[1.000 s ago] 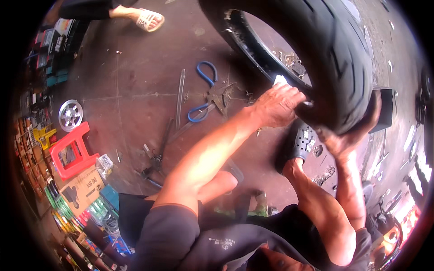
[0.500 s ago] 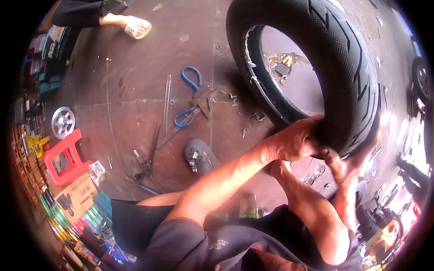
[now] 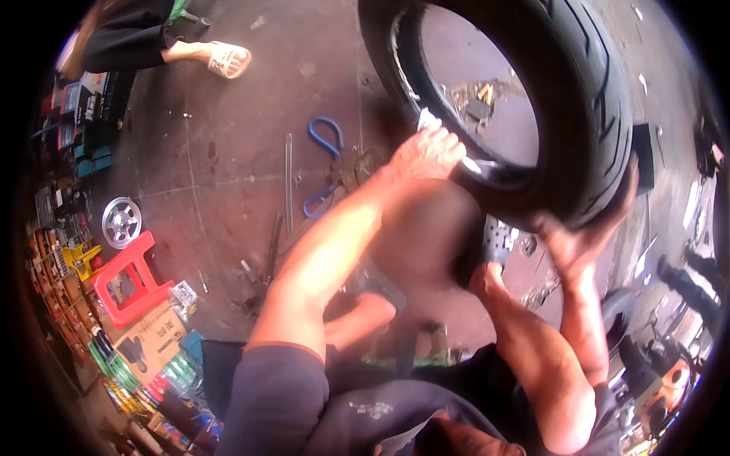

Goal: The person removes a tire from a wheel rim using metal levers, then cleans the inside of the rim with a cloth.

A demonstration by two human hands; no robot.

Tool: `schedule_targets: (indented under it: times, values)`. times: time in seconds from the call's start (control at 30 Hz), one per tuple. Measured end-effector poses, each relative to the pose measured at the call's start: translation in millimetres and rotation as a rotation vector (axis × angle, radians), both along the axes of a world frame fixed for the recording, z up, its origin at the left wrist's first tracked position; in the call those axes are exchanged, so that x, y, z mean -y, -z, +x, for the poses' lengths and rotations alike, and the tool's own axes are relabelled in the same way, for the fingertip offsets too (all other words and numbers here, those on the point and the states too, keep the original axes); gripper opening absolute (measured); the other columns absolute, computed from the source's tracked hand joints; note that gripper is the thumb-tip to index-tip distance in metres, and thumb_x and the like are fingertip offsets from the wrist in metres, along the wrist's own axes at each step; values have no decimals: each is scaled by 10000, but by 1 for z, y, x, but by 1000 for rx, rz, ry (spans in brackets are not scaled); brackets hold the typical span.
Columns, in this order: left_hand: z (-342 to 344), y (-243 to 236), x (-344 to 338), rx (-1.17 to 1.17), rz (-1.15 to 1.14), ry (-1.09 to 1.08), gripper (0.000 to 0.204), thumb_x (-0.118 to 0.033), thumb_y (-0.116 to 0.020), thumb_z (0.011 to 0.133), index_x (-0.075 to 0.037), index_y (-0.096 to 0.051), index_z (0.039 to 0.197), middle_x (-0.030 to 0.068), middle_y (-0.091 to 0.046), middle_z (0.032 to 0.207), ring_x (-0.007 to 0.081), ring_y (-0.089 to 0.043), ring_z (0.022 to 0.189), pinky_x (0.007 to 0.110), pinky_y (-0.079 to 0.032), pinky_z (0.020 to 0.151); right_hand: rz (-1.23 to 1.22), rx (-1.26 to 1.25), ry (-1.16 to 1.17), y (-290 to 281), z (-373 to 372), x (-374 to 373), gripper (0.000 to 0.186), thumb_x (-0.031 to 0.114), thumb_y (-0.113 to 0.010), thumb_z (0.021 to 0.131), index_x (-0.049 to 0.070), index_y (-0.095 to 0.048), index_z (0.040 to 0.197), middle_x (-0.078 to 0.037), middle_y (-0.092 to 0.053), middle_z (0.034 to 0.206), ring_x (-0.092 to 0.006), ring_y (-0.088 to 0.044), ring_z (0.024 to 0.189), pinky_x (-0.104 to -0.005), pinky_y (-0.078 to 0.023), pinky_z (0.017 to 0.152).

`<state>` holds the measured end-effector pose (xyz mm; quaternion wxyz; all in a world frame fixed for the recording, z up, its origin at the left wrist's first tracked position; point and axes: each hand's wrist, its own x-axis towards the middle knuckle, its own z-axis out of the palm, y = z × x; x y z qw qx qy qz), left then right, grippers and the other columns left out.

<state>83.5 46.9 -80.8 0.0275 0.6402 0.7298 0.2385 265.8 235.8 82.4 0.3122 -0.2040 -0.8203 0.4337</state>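
A black treaded tyre (image 3: 589, 99) stands tilted in front of me on the right, with whitish residue along its inner edge. My left hand (image 3: 427, 156) is closed over the near left part of that edge, beside a small white patch. Whether something small is also in the fist I cannot tell. Below the tread, my right hand (image 3: 578, 239) cups the tyre from the right, thumb and fingers apart around it. A bright glint shows inside the tyre near my left knuckles. Under my left forearm lies a blurred dark patch I cannot make out.
Blue-handled scissors (image 3: 325, 137) and a thin clear rod (image 3: 288, 182) lie on the floor at left. Further left are a silver wheel (image 3: 122, 222), a red plastic stool (image 3: 129, 277) and a cardboard box (image 3: 156, 342). Another person's sandalled foot (image 3: 228, 59) is at the far left.
My left hand has moved from the tyre's bottom up and left to its inner edge. The tyre has shifted slightly up and left, with the right hand still under it.
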Motion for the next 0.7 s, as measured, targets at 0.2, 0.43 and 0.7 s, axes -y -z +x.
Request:
schedule_targets:
  times: [0.2, 0.43, 0.7]
  values:
    - [50, -41, -28, 197, -104, -206, 258, -20, -610, 700, -49, -578, 955, 136, -574, 928, 344, -586, 970, 478, -446, 975, -112, 19, -37, -11, 11, -7, 1327, 399, -961, 633, 32, -145, 1613, -210, -425, 1487, -343, -430, 1383, -482, -323, 1168]
    - [154, -97, -82, 930, 323, -442, 440, -77, -693, 726, -52, -486, 1114, 208, -535, 1058, 436, -504, 1058, 519, -394, 927, -82, 71, -271, -62, -4, -28, 1367, 574, -918, 645, -10, -144, 1609, -248, -377, 1560, -390, -432, 1410, -490, -325, 1180]
    - [102, -72, -21, 573, 31, -203, 573, -218, -778, 729, -33, -564, 1227, 195, -583, 1192, 397, -545, 1183, 491, -439, 1025, 129, 254, -173, -37, -5, 5, 1255, 443, -974, 583, -3, -314, 1553, -248, -472, 1457, -366, -485, 1344, -482, -388, 1123]
